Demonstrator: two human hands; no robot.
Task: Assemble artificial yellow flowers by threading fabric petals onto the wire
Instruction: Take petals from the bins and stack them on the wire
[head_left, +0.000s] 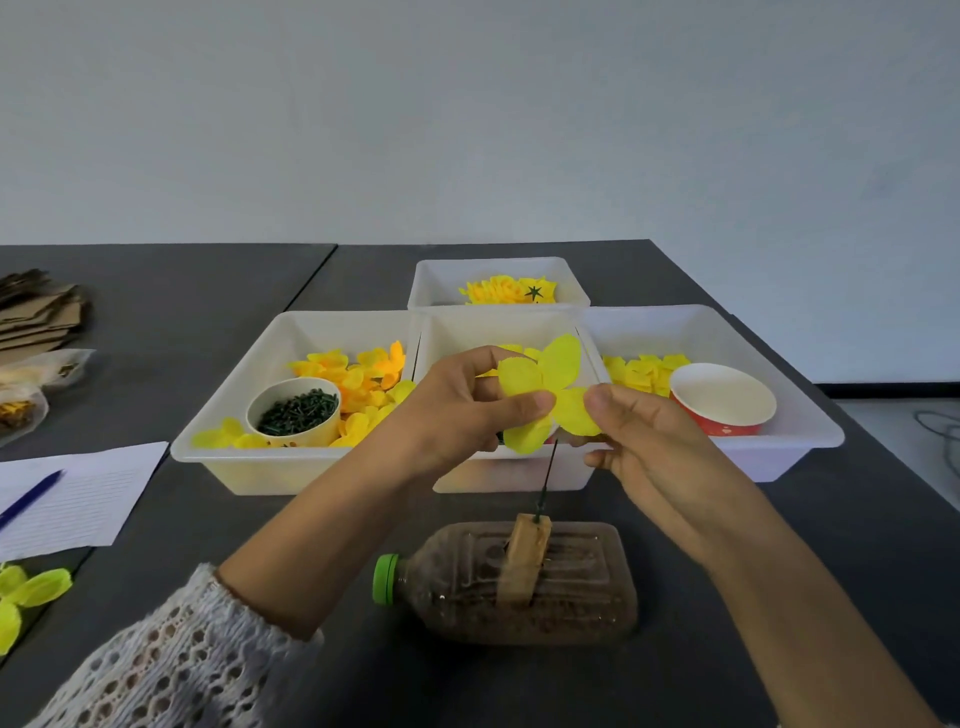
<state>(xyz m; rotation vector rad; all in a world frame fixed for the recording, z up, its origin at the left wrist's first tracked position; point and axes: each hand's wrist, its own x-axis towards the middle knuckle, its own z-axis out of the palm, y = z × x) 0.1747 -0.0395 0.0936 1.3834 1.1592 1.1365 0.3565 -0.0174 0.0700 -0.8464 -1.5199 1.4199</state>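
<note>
Matt yellow cloth petals (550, 392) are seen above a thin dark wire (546, 475); translucent smooth plastic trays (249, 467) sit on a matt dark table (779, 545).

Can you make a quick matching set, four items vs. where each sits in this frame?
1. Cup of green pieces
2. Red cup
3. Plastic bottle
4. Pen

A. On the lined paper
B. In the right tray
C. In the left tray
D. Lying on its side under the wire

Pairs: 1-C, 2-B, 3-D, 4-A
</note>
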